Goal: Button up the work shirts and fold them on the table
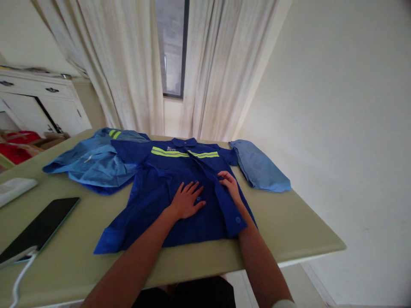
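Observation:
A dark blue work shirt point(154, 184) lies front side up, collar at the far end, with a yellow-green reflective band across its chest. My left hand point(186, 201) rests flat on its lower front, fingers spread, next to a button. Curled at the edge of the loose front flap is my right hand point(230, 184), which holds the shirt there; the fingertips are partly hidden by cloth. The flap's lower corner, with a button on it, lies over my right forearm.
On the table point(276, 231), a rumpled light blue garment point(99, 160) lies at the left and a folded light blue garment point(260, 167) at the right. A dark tablet point(41, 224) with a white cable point(23, 276) and a white object point(16, 188) are at the left edge.

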Available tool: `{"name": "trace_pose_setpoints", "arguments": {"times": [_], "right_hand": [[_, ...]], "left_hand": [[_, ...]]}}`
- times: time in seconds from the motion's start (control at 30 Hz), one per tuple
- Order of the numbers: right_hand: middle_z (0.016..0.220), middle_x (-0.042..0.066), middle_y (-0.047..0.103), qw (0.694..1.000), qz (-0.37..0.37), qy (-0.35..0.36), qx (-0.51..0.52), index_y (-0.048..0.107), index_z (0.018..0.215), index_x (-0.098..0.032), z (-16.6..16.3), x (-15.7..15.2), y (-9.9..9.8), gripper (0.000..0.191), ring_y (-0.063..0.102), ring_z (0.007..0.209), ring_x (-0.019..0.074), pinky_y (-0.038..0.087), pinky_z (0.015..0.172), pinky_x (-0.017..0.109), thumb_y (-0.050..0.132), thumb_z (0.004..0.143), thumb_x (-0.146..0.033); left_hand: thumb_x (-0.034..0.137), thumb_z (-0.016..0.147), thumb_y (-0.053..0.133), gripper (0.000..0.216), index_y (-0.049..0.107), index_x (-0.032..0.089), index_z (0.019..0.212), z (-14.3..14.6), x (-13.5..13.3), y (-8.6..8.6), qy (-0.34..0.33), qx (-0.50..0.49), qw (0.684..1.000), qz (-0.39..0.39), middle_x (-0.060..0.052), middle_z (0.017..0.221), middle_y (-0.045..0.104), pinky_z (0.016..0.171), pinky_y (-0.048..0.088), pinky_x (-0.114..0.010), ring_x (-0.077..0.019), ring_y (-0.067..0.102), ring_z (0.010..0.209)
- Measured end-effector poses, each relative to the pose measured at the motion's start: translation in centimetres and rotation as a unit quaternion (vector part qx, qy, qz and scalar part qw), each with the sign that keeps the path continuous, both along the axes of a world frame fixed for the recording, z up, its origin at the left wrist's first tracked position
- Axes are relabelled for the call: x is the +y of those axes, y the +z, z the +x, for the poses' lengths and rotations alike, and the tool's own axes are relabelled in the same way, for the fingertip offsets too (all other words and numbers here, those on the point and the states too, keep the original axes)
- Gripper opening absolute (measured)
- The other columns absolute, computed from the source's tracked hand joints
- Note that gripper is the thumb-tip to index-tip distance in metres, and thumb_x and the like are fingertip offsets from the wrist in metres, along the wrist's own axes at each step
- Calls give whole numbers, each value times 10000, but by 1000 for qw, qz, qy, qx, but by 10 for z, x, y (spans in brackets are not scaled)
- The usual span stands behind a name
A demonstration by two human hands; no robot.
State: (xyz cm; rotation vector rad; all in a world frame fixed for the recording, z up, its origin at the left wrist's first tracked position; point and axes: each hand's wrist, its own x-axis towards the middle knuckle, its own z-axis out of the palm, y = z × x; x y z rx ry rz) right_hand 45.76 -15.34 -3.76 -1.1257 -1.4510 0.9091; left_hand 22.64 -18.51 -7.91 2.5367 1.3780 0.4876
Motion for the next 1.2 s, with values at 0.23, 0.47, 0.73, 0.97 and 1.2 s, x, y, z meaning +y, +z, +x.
{"name": "trace_pose_setpoints", "arguments": {"times": [0.23, 0.47, 0.73, 0.97, 1.2], "right_hand": [[813, 14, 629, 995, -79, 50, 22, 660, 988, -221, 8, 3, 1, 318, 548, 675, 180, 421, 615, 285, 568, 719, -361], [756, -19, 638, 983, -104, 126, -80, 719, 972, -223, -32, -13, -14, 225, 522, 601, 132, 394, 574, 241, 583, 797, -260], [845, 10, 632, 944, 49, 1, -326, 697, 893, -218, -39, -11, -33, 232, 566, 730, 147, 429, 739, 278, 690, 917, -448], [996, 51, 663, 908, -10, -33, -418, 656, 1011, -237, -54, -25, -25, 142, 634, 884, 189, 437, 796, 294, 600, 972, -361], [1099, 137, 653, 854, -31, -41, -518, 667, 1029, -224, -83, -22, 10, 178, 643, 1005, 283, 487, 797, 377, 582, 949, -359]], "left_hand": [[608, 1018, 330, 654, 397, 276, 1578, 11, -8, -4, 12, 27, 999, -26, -113, 1679, 298, 1223, 110, -680, -367, 225, 1556], [463, 1022, 364, 540, 517, 241, 1490, 10, -12, 0, -8, 42, 999, -22, -142, 1608, 428, 1220, 156, -673, -381, 279, 1531], [359, 961, 475, 505, 601, 206, 1425, 12, -11, 1, -14, 41, 998, 38, -156, 1495, 558, 1262, 180, -555, -342, 403, 1469], [457, 980, 422, 549, 633, 174, 1400, 13, -22, 6, -16, 88, 996, 19, -181, 1547, 501, 1245, 189, -582, -386, 342, 1501], [396, 958, 436, 610, 444, 295, 1559, 18, -94, -2, -29, 73, 997, 12, -103, 1635, 398, 1246, 140, -618, -379, 263, 1539]]}}
